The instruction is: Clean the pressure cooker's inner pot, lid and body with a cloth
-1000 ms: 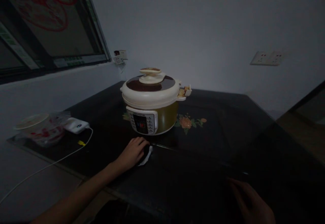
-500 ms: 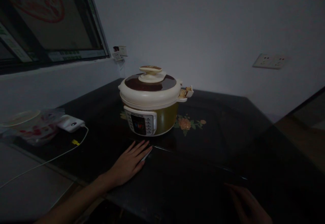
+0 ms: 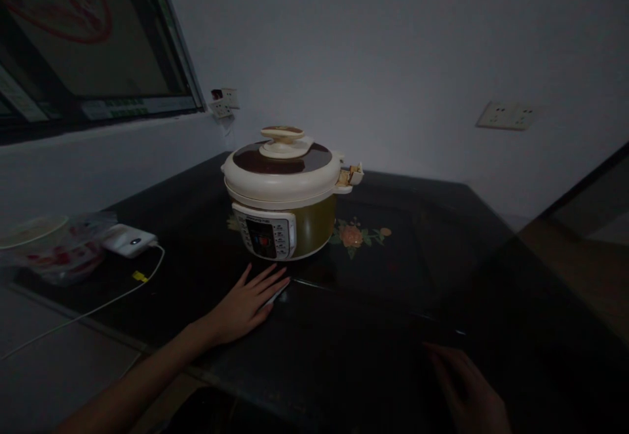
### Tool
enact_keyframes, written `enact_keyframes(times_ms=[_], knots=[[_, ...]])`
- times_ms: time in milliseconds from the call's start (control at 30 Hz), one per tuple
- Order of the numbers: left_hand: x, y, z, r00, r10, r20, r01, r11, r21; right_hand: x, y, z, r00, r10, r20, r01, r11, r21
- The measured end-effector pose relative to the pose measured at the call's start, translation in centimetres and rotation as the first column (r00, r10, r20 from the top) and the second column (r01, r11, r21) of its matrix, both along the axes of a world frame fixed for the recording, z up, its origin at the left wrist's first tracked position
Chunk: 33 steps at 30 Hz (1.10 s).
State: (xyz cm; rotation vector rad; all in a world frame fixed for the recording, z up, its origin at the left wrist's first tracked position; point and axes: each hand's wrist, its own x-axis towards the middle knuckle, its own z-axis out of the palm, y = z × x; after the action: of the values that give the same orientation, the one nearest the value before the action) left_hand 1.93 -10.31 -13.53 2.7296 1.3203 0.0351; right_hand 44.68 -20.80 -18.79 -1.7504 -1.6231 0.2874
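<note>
My left hand (image 3: 243, 309) lies flat on the dark tabletop with its fingers spread, in front of a cooker. Under its fingers, the edge of a thin white piece (image 3: 276, 295) shows, perhaps tissue or cloth; most of it is covered. The electric pressure cooker (image 3: 314, 231) has a cream lid, an olive-green body and a front control panel (image 3: 265, 234); its lid is on. At the lower right, in deep shadow, is my right hand (image 3: 466, 388) with thumb and finger close together at the tips. Whether anything is between them cannot be made out.
A tub in a clear plastic bag (image 3: 63, 250) stands at the left, beside a white device (image 3: 128, 240) with a cable (image 3: 105, 304). The dark table (image 3: 383, 290) has a flower print (image 3: 352, 235). Wall sockets (image 3: 506, 115) are at the right; a window (image 3: 122, 47) is at upper left.
My left hand has gone from curled over the white piece to flat with spread fingers. My right hand stays low at the right. The view has shifted slightly.
</note>
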Motion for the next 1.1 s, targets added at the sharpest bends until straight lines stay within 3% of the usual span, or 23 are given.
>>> enact_keyframes(times_ms=[200,400,633,933,1033,1100], knots=[[-0.1,0.0,0.3,1.000,-0.018,0.021,0.018,1.000,0.020,-0.2,-0.1,-0.1,1.000,0.001,-0.008,-0.001,1.000,-0.001],[-0.8,-0.5,-0.9,0.991,0.093,0.093,-0.100,0.992,0.071,-0.4,-0.2,0.0,1.000,-0.002,-0.018,0.002,1.000,0.007],[-1.1,-1.0,-1.4,0.998,0.067,0.008,-0.068,0.994,0.086,-0.6,-0.3,0.3,1.000,-0.003,-0.030,0.003,1.000,0.015],[-1.8,-1.5,-1.4,0.999,0.028,0.023,-0.030,0.993,0.113,-0.8,-0.2,0.2,0.999,-0.013,-0.040,0.013,1.000,0.007],[-1.1,-1.5,-0.5,0.997,0.053,0.056,-0.058,0.993,0.100,-0.9,-0.1,0.7,0.998,0.007,-0.064,-0.006,1.000,0.007],[0.6,-1.7,1.1,0.986,0.075,0.150,-0.091,0.990,0.106,-1.1,0.0,2.0,0.992,0.048,-0.117,-0.046,0.999,0.021]])
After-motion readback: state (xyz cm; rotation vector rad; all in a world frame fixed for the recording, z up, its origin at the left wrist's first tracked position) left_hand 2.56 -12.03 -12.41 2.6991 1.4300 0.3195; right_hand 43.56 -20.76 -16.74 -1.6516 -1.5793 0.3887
